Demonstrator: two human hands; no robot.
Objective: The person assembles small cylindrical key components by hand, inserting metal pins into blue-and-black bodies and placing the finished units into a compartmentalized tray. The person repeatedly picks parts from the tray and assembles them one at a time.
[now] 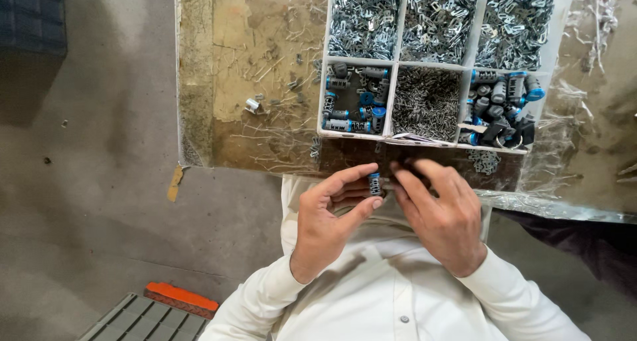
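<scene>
We record a white plastic six-compartment parts tray point(393, 66) on the worn, film-covered brown worktop point(255, 62): its far row holds bright metal clips, the near middle cell fine wire springs, and the two near outer cells small dark cylinders with blue ends; we can make out no label. Below the tray's near edge, the left hand point(328, 218) pinches a small dark cylinder with a blue band point(375, 184) between thumb and forefinger, while the right hand point(441, 215), fingers curled, touches its other side. The tray's far edge is cut off, and whatever the right fingertips grip is hidden.
</scene>
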